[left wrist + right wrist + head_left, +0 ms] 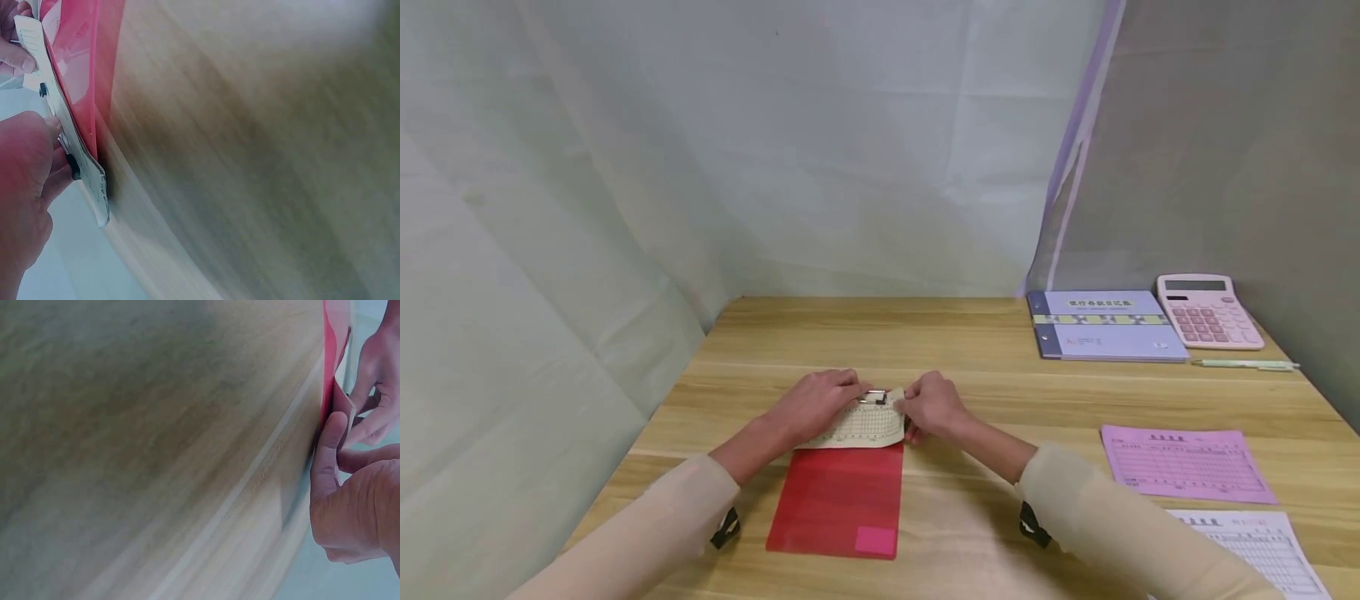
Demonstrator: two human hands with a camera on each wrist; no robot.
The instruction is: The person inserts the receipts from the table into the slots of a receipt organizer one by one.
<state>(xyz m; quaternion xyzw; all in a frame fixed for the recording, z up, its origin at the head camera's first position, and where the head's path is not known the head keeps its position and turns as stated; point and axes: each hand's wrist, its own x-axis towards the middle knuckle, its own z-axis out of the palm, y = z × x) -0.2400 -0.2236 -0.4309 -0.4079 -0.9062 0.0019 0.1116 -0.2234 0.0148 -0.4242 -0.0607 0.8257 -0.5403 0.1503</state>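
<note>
A red translucent folder [842, 496] lies on the table with a pink label at its lower corner. Across its top is a cream printed form [868, 429], beside a metal clip [874, 392] with dark ends. My left hand [820, 406] pinches the clip at the top edge; its fingertips show beside a black clip end [74, 167] in the left wrist view. Between thumb and fingers, my right hand [936, 407] holds the form's upper right corner, which bends upward. The right wrist view shows that thumb [331, 434] against the lifted paper.
To the right lie a pink form [1187, 464] and a white form [1262, 546], the latter partly behind my right sleeve. Farther back are a blue account book [1105, 337], a pink calculator [1210, 312] and a green pen [1243, 364]. Pale curtains hang around the table.
</note>
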